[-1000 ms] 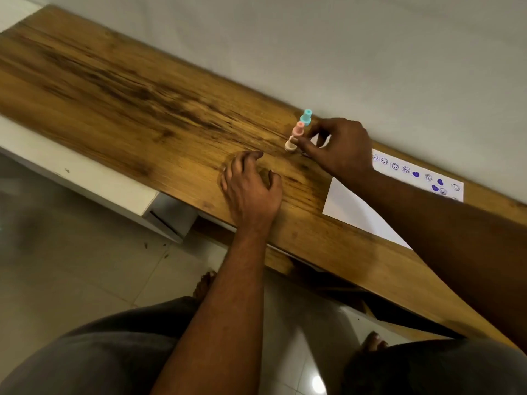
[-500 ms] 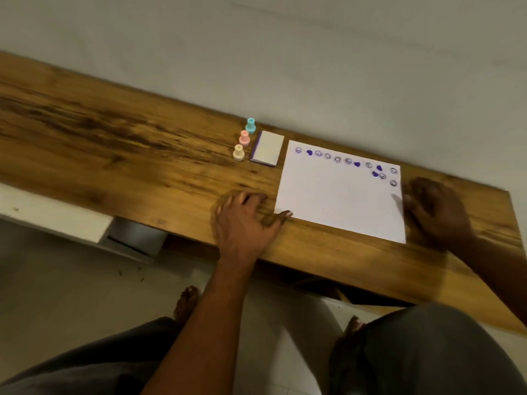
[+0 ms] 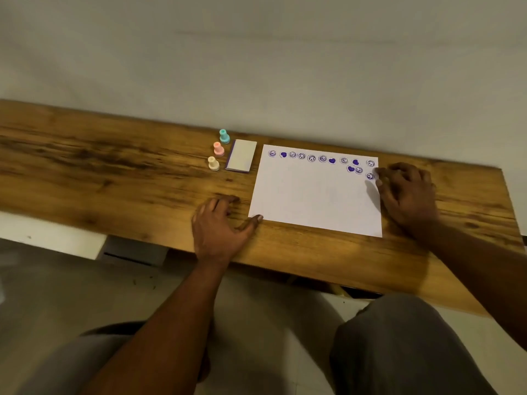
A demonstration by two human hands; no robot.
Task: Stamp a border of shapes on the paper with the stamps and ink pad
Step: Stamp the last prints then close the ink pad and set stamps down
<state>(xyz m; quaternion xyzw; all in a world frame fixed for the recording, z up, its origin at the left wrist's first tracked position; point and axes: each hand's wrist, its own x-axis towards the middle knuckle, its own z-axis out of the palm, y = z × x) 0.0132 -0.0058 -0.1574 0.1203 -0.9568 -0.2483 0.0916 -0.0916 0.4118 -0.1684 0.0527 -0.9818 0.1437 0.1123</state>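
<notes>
Hands loose and empty, left hand and right hand flank the paper at its edges.

The left hand lies palm down, its fingers loosely bent and pointing away from the body and the thumb stretched out to the right. Its bare left forearm runs straight back toward the lap. The right hand also rests palm down, held further out to the right, with fingers curled a little and angled leftward; they seem to grip nothing, though their tips are dim and hard to make out, while the right forearm slants off toward the lower right edge above the grey-clad right knee.
</notes>
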